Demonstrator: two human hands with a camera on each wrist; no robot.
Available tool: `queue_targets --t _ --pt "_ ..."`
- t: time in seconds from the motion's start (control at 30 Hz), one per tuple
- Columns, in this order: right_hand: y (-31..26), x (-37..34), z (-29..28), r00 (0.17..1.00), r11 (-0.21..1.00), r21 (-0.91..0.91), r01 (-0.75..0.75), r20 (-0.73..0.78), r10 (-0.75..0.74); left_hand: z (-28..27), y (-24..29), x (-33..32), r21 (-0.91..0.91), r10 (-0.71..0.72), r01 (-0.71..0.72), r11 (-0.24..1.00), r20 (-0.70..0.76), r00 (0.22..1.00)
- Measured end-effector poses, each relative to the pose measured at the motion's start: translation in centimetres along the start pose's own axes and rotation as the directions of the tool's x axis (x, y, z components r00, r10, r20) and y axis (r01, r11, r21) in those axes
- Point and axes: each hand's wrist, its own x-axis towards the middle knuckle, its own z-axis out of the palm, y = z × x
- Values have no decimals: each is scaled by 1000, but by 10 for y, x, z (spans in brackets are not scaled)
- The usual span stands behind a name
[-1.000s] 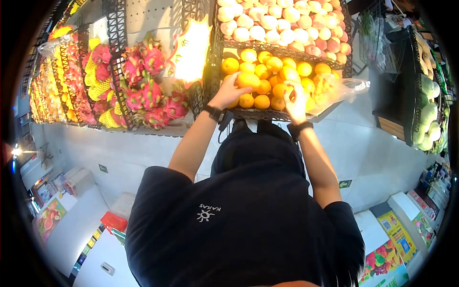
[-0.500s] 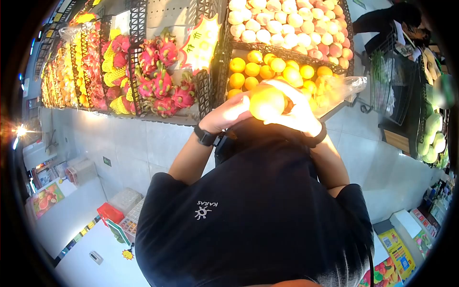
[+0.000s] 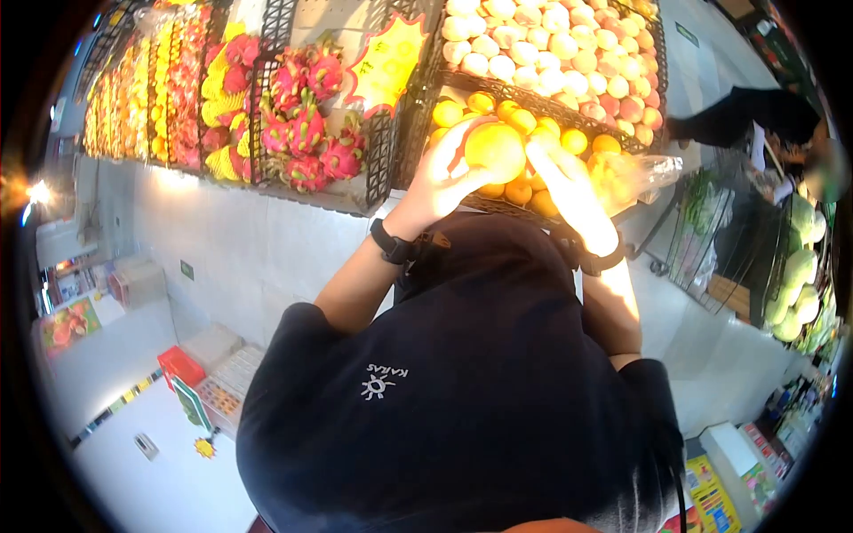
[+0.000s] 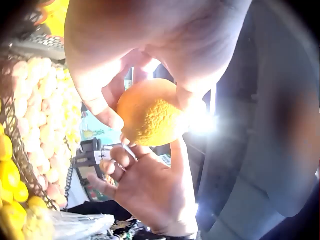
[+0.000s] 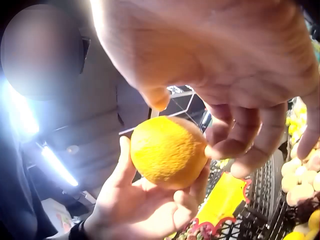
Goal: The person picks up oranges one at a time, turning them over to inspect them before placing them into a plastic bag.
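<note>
An orange (image 3: 495, 153) is held up over the front of the orange crate. My left hand (image 3: 442, 171) grips it, thumb on one side and fingers on the other; the left wrist view shows the pebbly skin of the orange (image 4: 152, 114) between them. From the other side my right hand (image 3: 573, 189) reaches to it with loosely spread fingers. In the right wrist view, this hand's forefinger is right at the side of the orange (image 5: 170, 152) and its thumb is close above. Strong light washes out part of both hands in the head view.
More oranges (image 3: 518, 192) lie in the crate beneath, with peaches (image 3: 562, 46) behind. A clear plastic bag (image 3: 656, 173) sits at the crate's right end. Dragon fruit (image 3: 306, 133) and a yellow sign (image 3: 388, 64) are left. A person in dark clothes (image 3: 755, 115) is at right.
Both hands were down at the oranges in the crate; one orange was then lifted between them. Now the left hand holds it farther forward, and the right hand's fingers have loosened beside it.
</note>
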Motion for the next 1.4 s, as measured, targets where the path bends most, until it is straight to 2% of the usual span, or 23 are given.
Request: queue_targets --t 0.03,0.07,0.13,0.2,0.3,0.37,0.47,0.53,0.6,0.67,0.73,0.77,0.8,0.83,0.87,0.9,0.97,1.07,1.13,1.2,1.27,1.33,1.4 --pt "-8 -3 3 973 935 -303 184 -77 -216 -1 -3 -3 -154 -78 80 985 21 997" --pt "-16 -5 8 974 932 -305 196 -53 -222 -2 -5 -5 -303 -151 161 939 58 987" --pt "-26 -13 20 773 696 -382 608 83 -630 4 -5 -12 -430 -197 222 875 102 975" --pt "-24 -15 26 751 649 -439 621 98 -653 7 -11 -19 -569 -226 250 783 114 967" --pt "-25 -22 32 715 601 -497 626 58 -696 -1 -8 -20 -552 -168 252 795 199 965" --pt "-26 -23 38 664 487 -617 619 78 -744 -9 -4 -19 -540 -166 263 800 222 961" --pt "-33 -24 45 687 491 -653 577 62 -724 -22 3 -16 -504 -145 266 822 266 953" --pt "-29 -13 41 705 492 -664 564 76 -705 -31 -1 -11 -379 -265 334 863 222 938" --pt "-18 8 37 716 495 -671 553 79 -693 -40 -13 -5 -179 -289 323 929 190 938" --pt "17 33 34 871 776 -442 450 29 -490 -59 -47 -1 43 -344 341 939 146 928" --pt "56 64 33 879 752 -523 401 -11 -476 -85 -89 0 111 -339 345 932 -72 938" --pt "85 81 33 929 804 -547 231 -122 -350 -98 -115 -3 190 -299 339 921 -212 931" --pt "107 98 34 947 833 -550 54 -236 -217 -115 -147 -9 119 -311 355 927 -281 908" --pt "121 111 36 945 833 -551 43 -249 -213 -120 -149 -7 235 -293 372 898 -310 904" --pt "132 123 38 923 834 -549 -61 -349 -162 -124 -150 -5 346 -272 386 855 -336 902" --pt "143 136 38 887 828 -537 -162 -447 -116 -128 -157 -2 505 -199 326 800 -289 936" --pt "173 164 36 869 796 -568 -208 -480 -115 -130 -182 5 714 -33 174 678 -206 978" --pt "173 184 42 861 729 -614 -303 -504 -66 -121 -204 30 774 -114 279 568 -263 958" --pt "193 197 43 891 616 -700 -361 -455 5 -125 -231 48 774 -185 344 532 -290 939" --pt "205 201 47 888 570 -724 -388 -460 21 -128 -249 64 792 -242 464 396 -398 885" --pt "200 201 59 869 502 -766 -402 -492 -53 -136 -264 75 793 -255 488 365 -419 871" --pt "194 205 63 878 460 -780 -424 -478 -3 -140 -268 85 779 -348 540 319 -434 831" --pt "191 206 66 910 400 -831 -386 -415 14 -138 -273 91 780 -354 546 305 -439 826"
